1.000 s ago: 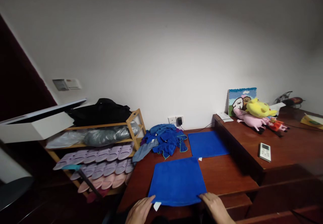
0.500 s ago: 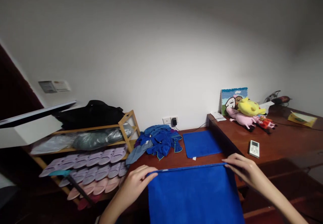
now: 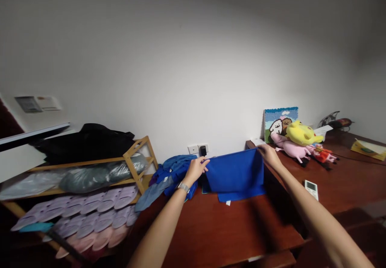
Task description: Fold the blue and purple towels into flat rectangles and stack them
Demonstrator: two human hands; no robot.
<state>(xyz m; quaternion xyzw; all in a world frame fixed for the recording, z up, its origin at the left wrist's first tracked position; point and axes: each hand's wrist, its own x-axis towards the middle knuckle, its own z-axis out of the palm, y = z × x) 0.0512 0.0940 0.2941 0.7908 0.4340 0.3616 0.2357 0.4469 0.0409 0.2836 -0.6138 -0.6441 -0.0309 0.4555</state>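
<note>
Both arms reach fwd, bare-skinned, w/ hands apart at approx. the same ht, R slightly higher in view. L forearm [image 3: 161, 229] runs up from bottom ctr-left, angled to the right; L wrist [image 3: 184, 182] roughly in line w/ it. L hand [image 3: 195, 170] has thumb & index pinched tog., tips pointing right, other fingers curled below. R forearm [image 3: 321, 217] slants up-left from the bottom R corner. R hand [image 3: 270, 156] is pinched too, back of hand partly visible, fingers [image 3: 261, 150] aimed left; thumb hard to tell.
</note>
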